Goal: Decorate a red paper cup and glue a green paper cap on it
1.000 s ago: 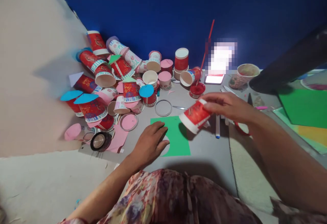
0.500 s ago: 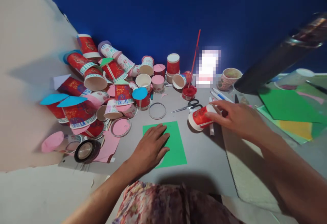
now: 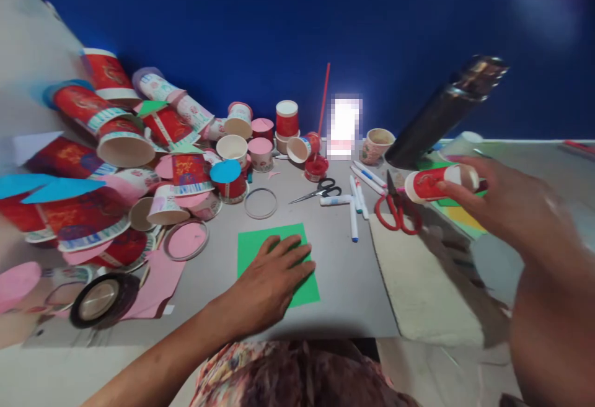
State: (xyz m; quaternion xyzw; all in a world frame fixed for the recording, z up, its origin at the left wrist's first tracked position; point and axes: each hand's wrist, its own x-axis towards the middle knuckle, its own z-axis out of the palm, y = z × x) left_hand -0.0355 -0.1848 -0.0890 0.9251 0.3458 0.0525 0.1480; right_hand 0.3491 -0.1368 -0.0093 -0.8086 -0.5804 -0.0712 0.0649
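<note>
- The left hand (image 3: 276, 277) lies flat, fingers slightly apart, on the square green paper sheet (image 3: 253, 246).
- The right hand (image 3: 511, 209) clamps the red-and-white paper cup (image 3: 430, 184), tilted sideways, between thumb and fingers.
- Dark-bladed, red-handled scissors (image 3: 396, 200) lie left of the right hand, near the cup.

A craft corner, whether in a home or a workshop is unclear: a surface (image 3: 346, 277) against a blue wall (image 3: 232, 23) carries heaped, decorated cups (image 3: 189, 175), green paper (image 3: 247, 252), scissors (image 3: 332, 189), markers (image 3: 354, 221) and pink scraps (image 3: 160, 277).
</note>
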